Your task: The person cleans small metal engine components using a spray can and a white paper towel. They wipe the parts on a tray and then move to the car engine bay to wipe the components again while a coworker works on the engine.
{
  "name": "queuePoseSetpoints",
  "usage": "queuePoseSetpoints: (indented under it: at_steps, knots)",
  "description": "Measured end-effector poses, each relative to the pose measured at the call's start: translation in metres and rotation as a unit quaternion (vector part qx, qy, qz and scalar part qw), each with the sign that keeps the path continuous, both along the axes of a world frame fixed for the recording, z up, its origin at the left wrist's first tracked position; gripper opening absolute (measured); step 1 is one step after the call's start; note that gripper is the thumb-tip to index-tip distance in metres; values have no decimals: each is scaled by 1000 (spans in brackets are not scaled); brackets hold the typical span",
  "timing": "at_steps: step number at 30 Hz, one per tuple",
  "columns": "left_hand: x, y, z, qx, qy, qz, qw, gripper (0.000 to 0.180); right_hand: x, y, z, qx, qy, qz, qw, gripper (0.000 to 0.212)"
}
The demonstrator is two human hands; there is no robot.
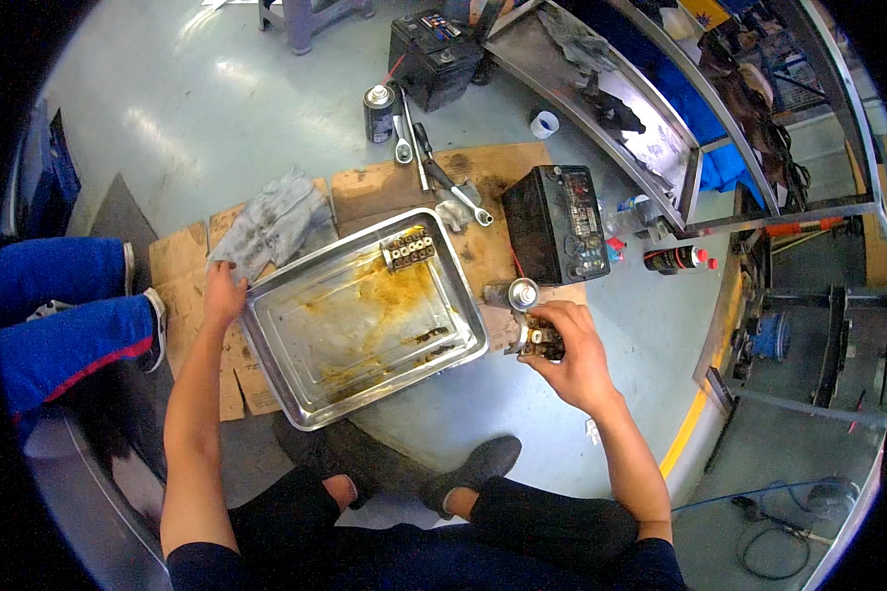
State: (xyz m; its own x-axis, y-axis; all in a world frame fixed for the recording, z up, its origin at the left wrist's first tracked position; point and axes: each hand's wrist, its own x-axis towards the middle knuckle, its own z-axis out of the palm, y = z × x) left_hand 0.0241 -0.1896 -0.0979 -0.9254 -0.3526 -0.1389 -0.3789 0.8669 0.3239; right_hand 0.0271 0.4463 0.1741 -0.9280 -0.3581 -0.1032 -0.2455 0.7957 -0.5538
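We are clamping our right hand (569, 347) around a small metal block (540, 341); the tray (266, 330), under our left hand (223, 294), is lying leftward.

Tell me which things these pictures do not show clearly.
- Head view: the metal part is mostly hidden under the right hand.
- Left hand: its fingertips blend into the grey rag beside the steel tray.
- Rack contents: small and bent by the fisheye rim.
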Motion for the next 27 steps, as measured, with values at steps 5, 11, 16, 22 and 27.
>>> queuePoseSetpoints:
  at_steps: [5,11,16,22,27]
  knots:
    - [8,-20,-20,-10,-9,-17,1000,50,-6,-13,-2,8,10,-4,1000,63]
    - [9,-43,-41,2,-25,58,998,60,-9,-28,-1,12,4,-5,1000,63]
    - [-3,-31,-58,5,-46,128,991,75,-8,-24,-8,11,10,-6,1000,63]
    - [3,-82,-81,33,-75,161,984,63,-8,-23,-6,-3,10,1,1000,65]
    - [-16,-12,-49,17,-36,192,981,36,4,-19,-1,5,-1,-14,1000,65]
